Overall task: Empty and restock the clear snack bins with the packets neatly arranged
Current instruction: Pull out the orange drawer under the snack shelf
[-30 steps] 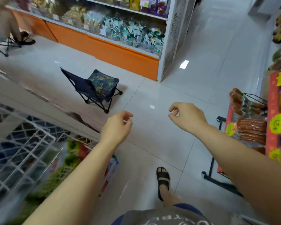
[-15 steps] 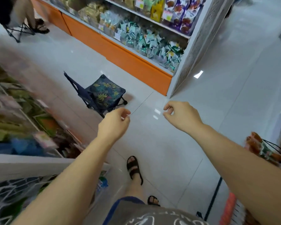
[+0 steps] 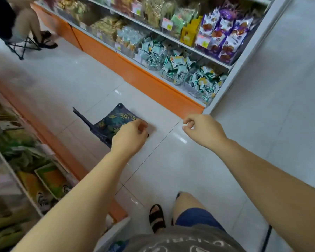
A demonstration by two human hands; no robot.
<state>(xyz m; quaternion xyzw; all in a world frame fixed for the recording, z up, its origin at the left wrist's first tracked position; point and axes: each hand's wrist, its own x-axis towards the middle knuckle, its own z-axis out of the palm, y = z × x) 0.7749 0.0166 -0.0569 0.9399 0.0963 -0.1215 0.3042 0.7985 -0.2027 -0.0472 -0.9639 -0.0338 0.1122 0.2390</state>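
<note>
Clear snack bins full of small green-and-white packets line the bottom shelf of the orange-based rack across the aisle. More packets fill the bins on the shelf above, purple ones at the right end. My left hand and right hand hang in mid-air over the white floor, fingers loosely curled, holding nothing. Both are well short of the bins.
A small folding stool with a leaf-print seat stands on the floor under my left hand. Another shelf with green and orange packs runs along my left. A seated person's legs and stool are at the far left. My sandalled foot is below.
My view has swung left and up toward the orange rack, bringing its bins closer. The sausage rack on the right has left view. Both hands stay raised and empty.
</note>
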